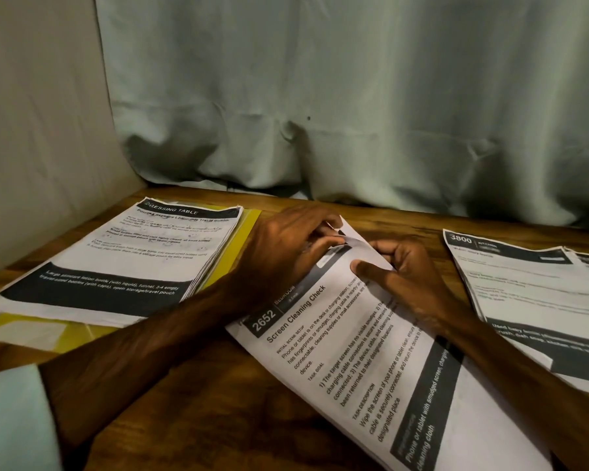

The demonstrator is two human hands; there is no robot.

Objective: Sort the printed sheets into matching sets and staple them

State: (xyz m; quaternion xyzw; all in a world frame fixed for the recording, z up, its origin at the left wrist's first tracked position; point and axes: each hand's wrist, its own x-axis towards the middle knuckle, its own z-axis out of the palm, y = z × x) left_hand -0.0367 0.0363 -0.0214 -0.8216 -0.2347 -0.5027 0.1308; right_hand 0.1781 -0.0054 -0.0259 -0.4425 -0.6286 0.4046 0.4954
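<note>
The middle sheets (354,351), lying askew on the desk (218,419), are pinched at the far corner by the left hand (286,246) and gripped beside it by the right hand (402,266), apparently for levelling; edges should be squared before stapling.

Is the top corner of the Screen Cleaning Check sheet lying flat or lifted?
Lifted. The left hand pinches the far corner of the sheet, which curls up off the table; the right hand holds the edge beside it.

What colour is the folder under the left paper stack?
Yellow folder, seen best in the head view, the only one.
</note>
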